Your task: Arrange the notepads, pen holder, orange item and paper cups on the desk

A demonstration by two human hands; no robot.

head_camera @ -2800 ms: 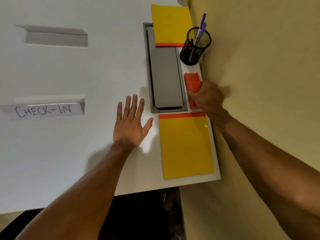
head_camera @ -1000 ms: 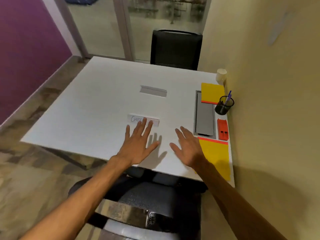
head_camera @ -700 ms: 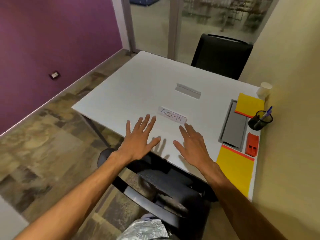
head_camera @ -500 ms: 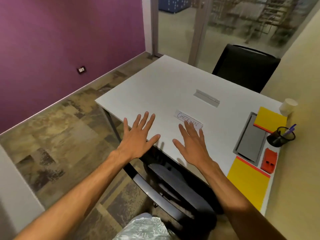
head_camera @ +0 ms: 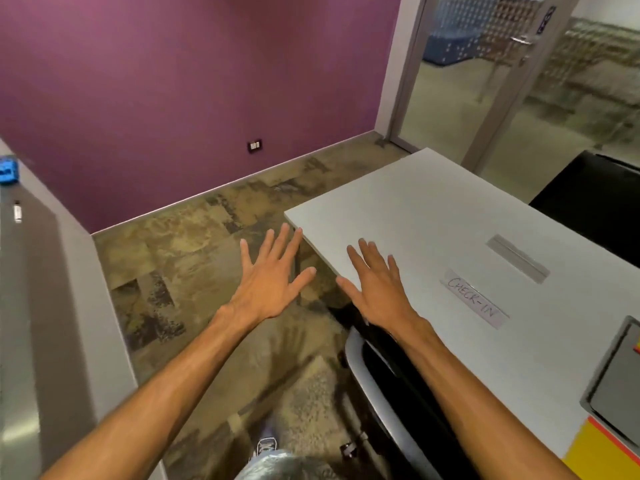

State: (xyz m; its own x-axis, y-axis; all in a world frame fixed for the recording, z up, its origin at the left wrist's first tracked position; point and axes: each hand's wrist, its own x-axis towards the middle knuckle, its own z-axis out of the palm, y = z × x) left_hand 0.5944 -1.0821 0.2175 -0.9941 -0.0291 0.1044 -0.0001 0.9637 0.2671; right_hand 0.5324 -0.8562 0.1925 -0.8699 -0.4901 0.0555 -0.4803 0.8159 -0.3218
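1. The left hand (head_camera: 273, 278) is held palm down with fingers straight and spread wide. It holds nothing and is over the patterned floor (head_camera: 194, 244), just off the near left corner of the white desk (head_camera: 415, 202).
2. The right hand (head_camera: 377, 285) is also flat, with fingers splayed and nothing in it. It lies over the desk's near left edge; whether it touches the surface or only hovers cannot be told.
3. One yellow notepad (head_camera: 602, 452), with a red-orange strip along its far edge, lies flat on the desk at the near right, cut off by the frame and well apart from both hands.
4. Just beyond the notepad a grey recessed tray (head_camera: 616, 386) is set into the desktop.
5. A strip label reading "CHECK-IN" (head_camera: 474, 299) lies on the desk to the right of the right hand. A blank folded strip (head_camera: 517, 258) lies farther back.
6. An office chair (head_camera: 391, 386), black with a grey frame, is tucked against the desk's near edge, beneath the right forearm.
7. A second black chair (head_camera: 595, 199) stands at the desk's far right side.
8. A purple wall (head_camera: 173, 81) with a small socket plate (head_camera: 254, 145) runs along the far left, meeting a glass door (head_camera: 502, 81).
9. At the left a grey ledge (head_camera: 41, 306) carries a blue object (head_camera: 8, 171) and a small white one (head_camera: 17, 211), too small to identify.
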